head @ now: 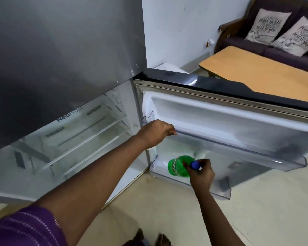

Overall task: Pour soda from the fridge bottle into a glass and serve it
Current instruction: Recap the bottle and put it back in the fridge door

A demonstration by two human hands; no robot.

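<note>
Two bare hands reach into an open fridge door (238, 110). Right hand (202, 172): fingers curled around the neck of a green soda bottle (179, 166), thumb and fingertips closed just below the blue cap (195, 165), which shows between them. The bottle's green shoulder bulges out to the left of these fingers and its lower body sits down in the bottom door shelf (220, 189); whether its base rests on the shelf cannot be told. Left hand (156, 134): fingers folded shut over the rail of the upper door shelf (238, 144), above and to the left of the bottle, apart from it. Behind the left forearm lie the fridge's bare glass shelves (82, 139).
</note>
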